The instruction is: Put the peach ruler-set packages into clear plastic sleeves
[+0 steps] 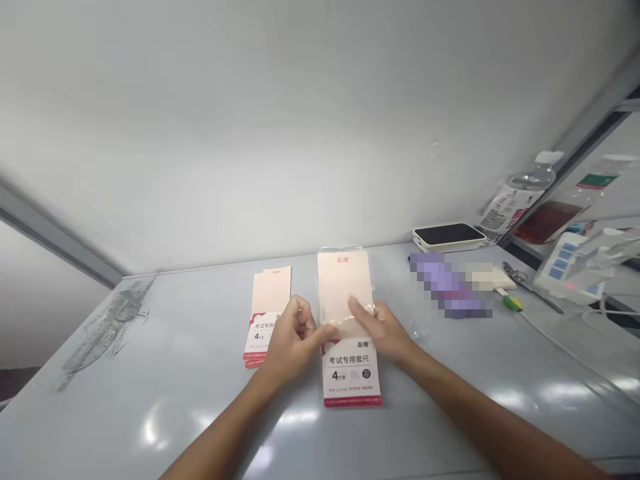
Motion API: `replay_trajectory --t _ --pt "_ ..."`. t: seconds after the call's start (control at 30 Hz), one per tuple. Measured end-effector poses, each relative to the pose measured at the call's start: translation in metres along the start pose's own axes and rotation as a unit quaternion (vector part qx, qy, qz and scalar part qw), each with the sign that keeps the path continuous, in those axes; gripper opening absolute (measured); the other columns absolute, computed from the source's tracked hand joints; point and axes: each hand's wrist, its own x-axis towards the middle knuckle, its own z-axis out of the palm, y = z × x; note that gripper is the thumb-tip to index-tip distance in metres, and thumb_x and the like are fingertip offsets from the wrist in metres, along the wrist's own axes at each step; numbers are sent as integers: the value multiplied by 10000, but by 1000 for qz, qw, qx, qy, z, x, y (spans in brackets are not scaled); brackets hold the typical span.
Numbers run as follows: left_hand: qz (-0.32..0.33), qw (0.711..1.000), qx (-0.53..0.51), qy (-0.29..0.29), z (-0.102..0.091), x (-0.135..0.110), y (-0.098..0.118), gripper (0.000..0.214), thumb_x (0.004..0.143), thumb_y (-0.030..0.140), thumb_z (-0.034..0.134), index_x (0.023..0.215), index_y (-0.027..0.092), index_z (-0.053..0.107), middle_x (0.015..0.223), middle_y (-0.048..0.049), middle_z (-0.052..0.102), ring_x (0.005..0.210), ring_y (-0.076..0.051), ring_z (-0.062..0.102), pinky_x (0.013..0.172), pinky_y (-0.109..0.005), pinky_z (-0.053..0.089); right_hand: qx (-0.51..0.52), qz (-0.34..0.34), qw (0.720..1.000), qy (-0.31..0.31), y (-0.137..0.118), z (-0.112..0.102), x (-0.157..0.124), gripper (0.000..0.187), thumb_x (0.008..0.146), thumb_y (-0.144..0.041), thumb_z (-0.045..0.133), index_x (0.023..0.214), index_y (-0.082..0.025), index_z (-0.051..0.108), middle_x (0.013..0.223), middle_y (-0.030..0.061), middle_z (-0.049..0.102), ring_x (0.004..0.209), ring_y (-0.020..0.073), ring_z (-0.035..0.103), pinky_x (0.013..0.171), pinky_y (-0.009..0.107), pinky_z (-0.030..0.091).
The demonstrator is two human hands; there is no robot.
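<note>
- Ruler-set pack [351, 370], a tall pale card in a clear plastic sleeve, lay flat on the grey table [150, 373], straight ahead of the person and between both hands.
- Its lower white panel read "考试专用套尺", with "4" in a black ring on the left and "20" in a dark circle on the right; a line of small print and a red band below were too small to read. Small red characters at the top edge were too blurred to make out.
- Left hand [290, 340] was curled at the pack's left edge, thumb and forefinger pinched on the loose clear film at mid-height.
- Right hand [383, 330] lay across the pack from the right, forefinger stretched over the pale upper part, grasping the film at the right edge.
- Just left of the pack, a small stack of cards [269, 300] of the same print lay partly behind the left hand, showing "考试专用" and "4".
- Beyond the pack, to its right, a phone [447, 235] lay face up at the wall.
- Further right, a clear bottle [515, 200] leaned on its side; its label could not be read.
- Right of the pack sat a pixelated purple patch, then scissors [530, 283] and a green-tipped cable [513, 303].
</note>
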Motion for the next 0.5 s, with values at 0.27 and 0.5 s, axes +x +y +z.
replay_trajectory --t 0.27,0.5 --pt "-56 985 -96 -134 7 -1 1 291 795 457 480 775 167 480 572 22 499 464 -76 446 424 -198 318 -22 -3 999 -30 0 -1 -1 460 759 -563 469 598 -151 598 512 26 594 471 153 554 447 254 388" --pt "-77 980 -121 -139 8 -1 0 326 775 417 523 603 141 504 519 12 500 426 -70 423 407 -205 288 -30 10 998 -49 1 1 -2 467 747 -570 478 545 -164 590 513 42 602 479 167 565 457 272 408"
